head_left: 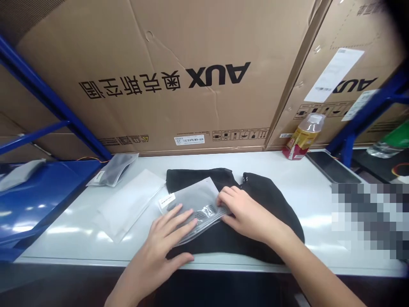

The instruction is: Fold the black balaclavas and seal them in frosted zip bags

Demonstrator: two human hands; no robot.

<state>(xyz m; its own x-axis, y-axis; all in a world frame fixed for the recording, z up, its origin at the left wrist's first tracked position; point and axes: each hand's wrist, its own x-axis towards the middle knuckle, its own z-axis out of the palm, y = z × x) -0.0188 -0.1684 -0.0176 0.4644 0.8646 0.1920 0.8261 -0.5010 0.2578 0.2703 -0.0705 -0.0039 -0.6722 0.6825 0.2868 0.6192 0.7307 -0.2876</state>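
ok so we've got our left hand [162,243] flat, fingers spread, on a frosted zip bag [191,198] mid-frame, not gripping. our right hand [246,213] is curled over the bag's crinkled right end, can't tell if it's pinching. bag lies on a folded black garment [265,209] on the white bench [306,204]. left of that: another frosted bag [129,202] + a dark bag [113,169]. upper right: oil bottle [303,136] against an aux carton [332,72].
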